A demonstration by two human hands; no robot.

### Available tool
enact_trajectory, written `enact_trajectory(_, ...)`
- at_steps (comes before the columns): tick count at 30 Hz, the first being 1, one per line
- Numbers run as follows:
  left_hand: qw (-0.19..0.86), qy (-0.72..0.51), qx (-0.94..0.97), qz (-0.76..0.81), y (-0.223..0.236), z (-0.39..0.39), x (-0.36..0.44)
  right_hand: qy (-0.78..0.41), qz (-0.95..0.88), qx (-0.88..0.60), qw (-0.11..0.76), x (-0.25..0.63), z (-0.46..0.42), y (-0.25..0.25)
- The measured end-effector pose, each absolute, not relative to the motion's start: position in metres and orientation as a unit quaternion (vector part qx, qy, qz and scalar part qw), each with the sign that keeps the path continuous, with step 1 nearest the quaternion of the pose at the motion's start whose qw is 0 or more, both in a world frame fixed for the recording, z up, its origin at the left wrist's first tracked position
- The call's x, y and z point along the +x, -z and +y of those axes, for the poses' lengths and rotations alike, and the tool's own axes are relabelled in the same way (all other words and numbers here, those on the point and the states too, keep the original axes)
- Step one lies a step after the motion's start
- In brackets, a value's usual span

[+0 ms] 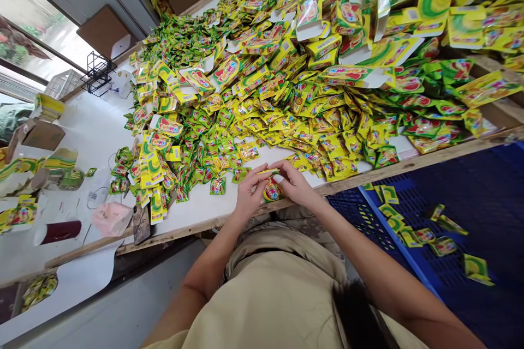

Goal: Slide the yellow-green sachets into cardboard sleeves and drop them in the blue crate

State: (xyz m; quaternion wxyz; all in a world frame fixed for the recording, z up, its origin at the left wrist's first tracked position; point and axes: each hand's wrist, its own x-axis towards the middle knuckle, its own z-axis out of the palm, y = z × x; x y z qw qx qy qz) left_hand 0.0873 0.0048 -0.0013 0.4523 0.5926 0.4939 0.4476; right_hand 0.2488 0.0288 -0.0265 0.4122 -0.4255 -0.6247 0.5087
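Observation:
Close to the table's front edge, both hands pinch a small printed yellow box (272,190). My left hand (249,192) is closed on its left side, fingertips at the top edge. My right hand (293,182) grips the upper right, thumb across the front. Fingers cover much of the box, so whether its top is open cannot be made out. Just beyond the hands spreads a heap of small yellow sachets (339,144) and green sachets (192,150). Printed yellow cartons (227,72), some with open white flaps, lie on the heap.
A wooden rim (409,166) edges the white table (200,207). Below right stands a blue crate (409,262) with several cartons in it. At left are a phone (142,224), a pink bag (111,218), a dark red cylinder (59,232) and a black wire rack (97,73).

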Motion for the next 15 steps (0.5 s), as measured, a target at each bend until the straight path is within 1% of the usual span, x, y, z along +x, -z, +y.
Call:
enact_trajectory(5, 0.511, -0.485, 0.490, 0.513, 0.010, 0.002, 0.089, -0.544, -0.611, -0.421, 0.392, 0.251, 0.033, 0.025)
enact_trajectory(11, 0.522, -0.452, 0.506, 0.517, 0.011, 0.010, 0.082, -0.569, -0.583, -0.412, 0.409, 0.249, 0.034, 0.028)
enact_trajectory(15, 0.516, -0.444, 0.517, 0.519, 0.011, 0.012, 0.079, -0.577, -0.587, -0.410, 0.394, 0.248, 0.036, 0.029)
